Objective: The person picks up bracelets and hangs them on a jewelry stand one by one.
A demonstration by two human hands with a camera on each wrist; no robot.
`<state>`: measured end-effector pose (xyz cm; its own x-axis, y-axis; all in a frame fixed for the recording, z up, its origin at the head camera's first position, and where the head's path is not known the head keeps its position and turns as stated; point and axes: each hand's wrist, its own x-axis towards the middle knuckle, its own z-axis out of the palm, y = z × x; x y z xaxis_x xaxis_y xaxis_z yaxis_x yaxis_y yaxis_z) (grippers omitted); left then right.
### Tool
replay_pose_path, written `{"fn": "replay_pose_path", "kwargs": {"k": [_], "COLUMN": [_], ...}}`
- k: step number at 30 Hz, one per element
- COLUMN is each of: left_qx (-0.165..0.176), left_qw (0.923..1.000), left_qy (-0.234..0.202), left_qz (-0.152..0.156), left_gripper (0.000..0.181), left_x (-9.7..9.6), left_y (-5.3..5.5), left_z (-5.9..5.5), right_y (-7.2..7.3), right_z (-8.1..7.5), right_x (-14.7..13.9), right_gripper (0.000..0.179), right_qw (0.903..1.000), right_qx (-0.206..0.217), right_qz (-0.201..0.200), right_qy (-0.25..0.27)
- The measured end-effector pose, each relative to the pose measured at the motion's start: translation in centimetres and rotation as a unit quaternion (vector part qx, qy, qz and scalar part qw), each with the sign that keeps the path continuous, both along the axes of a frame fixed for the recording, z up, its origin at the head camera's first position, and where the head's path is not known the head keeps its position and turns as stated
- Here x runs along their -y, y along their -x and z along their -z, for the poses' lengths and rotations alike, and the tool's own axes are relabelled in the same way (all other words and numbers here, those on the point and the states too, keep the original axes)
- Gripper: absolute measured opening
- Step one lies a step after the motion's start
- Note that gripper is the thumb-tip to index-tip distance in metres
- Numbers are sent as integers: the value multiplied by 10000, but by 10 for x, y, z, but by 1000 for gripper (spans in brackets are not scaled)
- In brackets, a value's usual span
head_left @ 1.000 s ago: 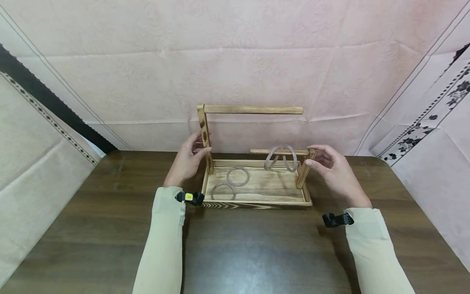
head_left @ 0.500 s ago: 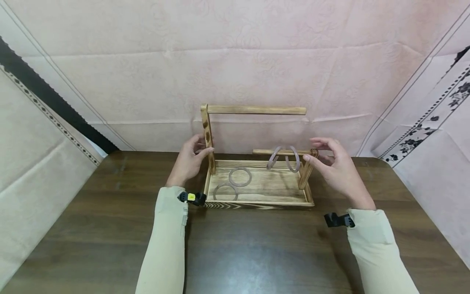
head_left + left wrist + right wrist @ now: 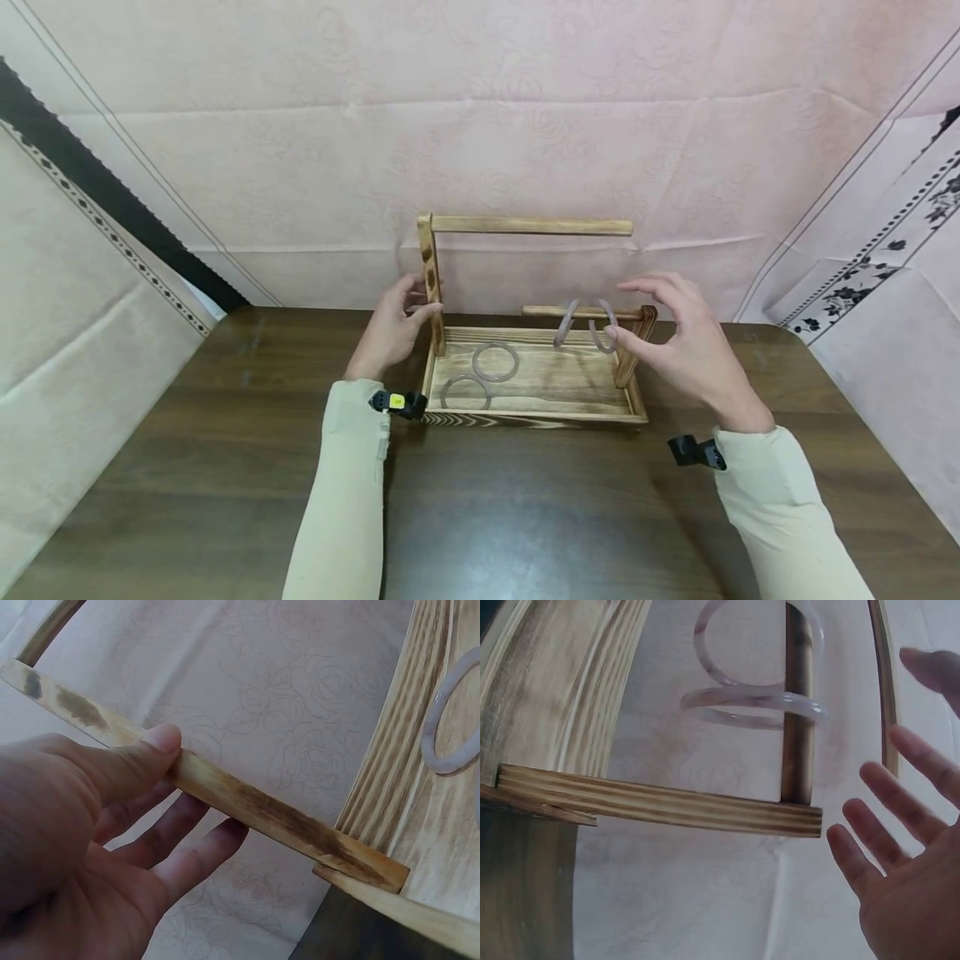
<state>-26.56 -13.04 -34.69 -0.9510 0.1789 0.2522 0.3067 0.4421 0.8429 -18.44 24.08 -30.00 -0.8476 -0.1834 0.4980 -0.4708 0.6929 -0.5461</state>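
Note:
A wooden jewellery stand has a shallow tray [image 3: 532,417], a tall left post [image 3: 431,279] with an upper bar [image 3: 532,225], and a short right post [image 3: 637,354] with a lower bar [image 3: 540,311]. My left hand [image 3: 390,333] pinches the tall post; the left wrist view shows the thumb [image 3: 154,746] across its face and the fingers behind. Two pale translucent bangles [image 3: 564,328] hang on the lower bar. My right hand [image 3: 690,354] has its fingers spread beside them, the thumb overlapping the right bangle in the head view. In the right wrist view the fingers [image 3: 889,825] are apart from the bangles [image 3: 742,695].
Two more bangles [image 3: 495,344] lie flat on the tray floor at the left. The stand is on a dark brown wooden table [image 3: 517,517]. Close behind it rises a pale pink cloth backdrop [image 3: 480,150], with white cloth [image 3: 900,358] at the sides.
My right hand has let go of the short post and moved left, fingers spread, to the bangles on the lower bar. My left hand still holds the tall post.

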Motion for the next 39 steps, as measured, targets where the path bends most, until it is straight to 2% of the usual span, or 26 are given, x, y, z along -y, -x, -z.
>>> {"fn": "replay_pose_path", "kwargs": {"k": [8,23,34,39], "left_qx": [-7,3,9,47], "left_qw": [9999,9999,9998,9998], "left_qy": [-66,-46,-99,-80], "left_qz": [86,123,182,192], "left_gripper": [37,38,38,38], "left_x": [1,4,4,3], "left_y": [-1,0,-1,0], "left_z": [0,1,-1,-1], "right_y": [-8,-8,-11,-9], "right_z": [-9,-14,-17,-19], "right_x": [10,28,50,59], "right_gripper": [55,53,52,52], "right_qw": [9988,9881,9825,9775], "right_qx": [191,-347,259,367], "right_qz": [-253,-1214,-1572,-1780], "right_qy": [-371,-882,-962,-1068]}}
